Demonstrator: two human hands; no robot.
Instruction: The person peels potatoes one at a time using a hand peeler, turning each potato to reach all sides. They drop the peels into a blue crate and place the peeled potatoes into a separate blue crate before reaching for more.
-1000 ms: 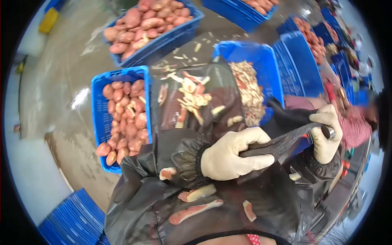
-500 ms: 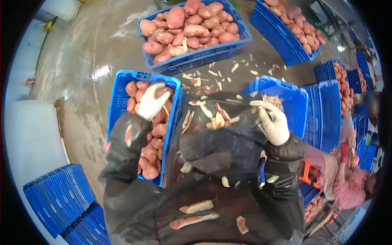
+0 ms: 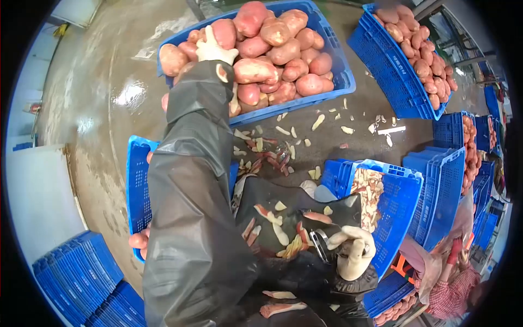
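Note:
My left hand (image 3: 215, 50), in a pale glove, reaches into the far blue crate (image 3: 305, 101). Its fingers are spread over the potatoes, against a large red-skinned potato (image 3: 224, 34) at the crate's left part. In front of my lap, my right hand (image 3: 355, 256), also gloved, is closed around a metal peeler (image 3: 320, 245) that points to the left. Strips of potato peel (image 3: 280, 234) lie on the dark apron (image 3: 261, 199) over my knees. My left sleeve hides most of the near left crate (image 3: 139, 188).
A blue crate of peelings (image 3: 400, 218) stands right of my knees. Another potato crate (image 3: 389, 65) is at upper right. Peel scraps (image 3: 272, 158) litter the wet floor. Stacked blue crates (image 3: 76, 270) stand at lower left. A person in a checked top (image 3: 449, 291) sits at right.
My left hand has moved forward from the near left crate to the far potato crate. My right hand has come lower, still holding the peeler. The view has shifted.

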